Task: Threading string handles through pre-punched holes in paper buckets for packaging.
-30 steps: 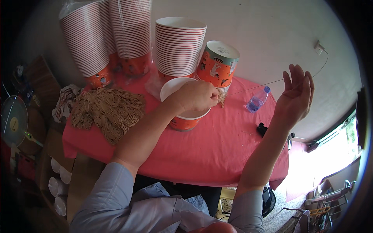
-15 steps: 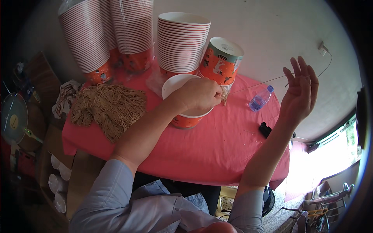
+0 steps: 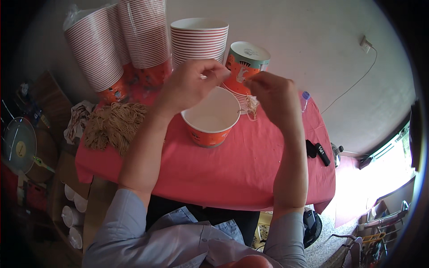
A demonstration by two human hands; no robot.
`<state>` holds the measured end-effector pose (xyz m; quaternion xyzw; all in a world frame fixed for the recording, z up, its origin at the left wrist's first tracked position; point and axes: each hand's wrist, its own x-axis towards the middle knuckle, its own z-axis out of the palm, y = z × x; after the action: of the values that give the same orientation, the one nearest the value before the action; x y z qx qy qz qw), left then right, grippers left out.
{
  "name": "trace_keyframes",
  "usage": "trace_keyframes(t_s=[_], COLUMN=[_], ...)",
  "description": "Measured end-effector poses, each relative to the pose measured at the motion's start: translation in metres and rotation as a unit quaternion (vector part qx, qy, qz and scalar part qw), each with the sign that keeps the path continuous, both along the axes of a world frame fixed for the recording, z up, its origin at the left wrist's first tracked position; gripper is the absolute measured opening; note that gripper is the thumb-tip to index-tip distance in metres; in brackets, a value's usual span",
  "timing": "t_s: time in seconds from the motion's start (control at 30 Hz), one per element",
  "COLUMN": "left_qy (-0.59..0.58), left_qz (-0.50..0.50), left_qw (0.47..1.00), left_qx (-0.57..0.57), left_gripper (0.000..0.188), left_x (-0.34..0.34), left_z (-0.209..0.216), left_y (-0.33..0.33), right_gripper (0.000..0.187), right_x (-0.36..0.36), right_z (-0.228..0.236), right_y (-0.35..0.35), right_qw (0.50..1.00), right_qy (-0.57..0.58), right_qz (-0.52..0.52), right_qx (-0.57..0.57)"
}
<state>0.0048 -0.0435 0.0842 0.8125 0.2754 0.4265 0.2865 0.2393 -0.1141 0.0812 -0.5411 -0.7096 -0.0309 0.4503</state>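
Observation:
My left hand (image 3: 190, 85) is raised over the left rim of a white-lined orange paper bucket (image 3: 212, 114), its thumb and fingers drawn together in a pinch. Facing it, my right hand (image 3: 277, 96) also pinches, with a small gap between the two sets of fingertips. Any thread in either pinch is too fine or blurred to see. Below the right fingertips a small tangle of tan string (image 3: 252, 107) hangs against a short stack of upturned buckets (image 3: 241, 76); whether the hand holds it, I cannot tell. A pile of tan string (image 3: 116, 127) lies left of my left forearm.
Behind stand a tall stack of buckets (image 3: 199, 42) and plastic-wrapped stacks (image 3: 96, 53). A bottle (image 3: 305, 102) is partly hidden behind my right arm. A black object (image 3: 321, 154) lies near the right edge of the pink-covered table (image 3: 214, 178).
My right hand has come in from the far right, its spread fingers now pinched. The left hand has lifted up and left off the bucket. The thread stretched between them no longer shows.

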Motion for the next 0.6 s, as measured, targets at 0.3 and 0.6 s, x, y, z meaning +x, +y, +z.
trace_keyframes(t_s=[0.3, 0.6], left_qy=[0.088, 0.030], left_qz=[-0.055, -0.085], left_qw=[0.995, 0.995], left_qx=[0.012, -0.047], left_gripper=[0.032, 0.023], left_x=[0.014, -0.003], left_z=[-0.005, -0.009], left_y=[-0.006, 0.023], right_gripper=[0.014, 0.015], right_x=[-0.017, -0.013], right_z=[-0.015, -0.012], right_y=[0.008, 0.010], right_qw=[0.998, 0.998], right_qy=[-0.045, 0.008], right_qz=[-0.015, 0.035], right_qx=[0.034, 0.052])
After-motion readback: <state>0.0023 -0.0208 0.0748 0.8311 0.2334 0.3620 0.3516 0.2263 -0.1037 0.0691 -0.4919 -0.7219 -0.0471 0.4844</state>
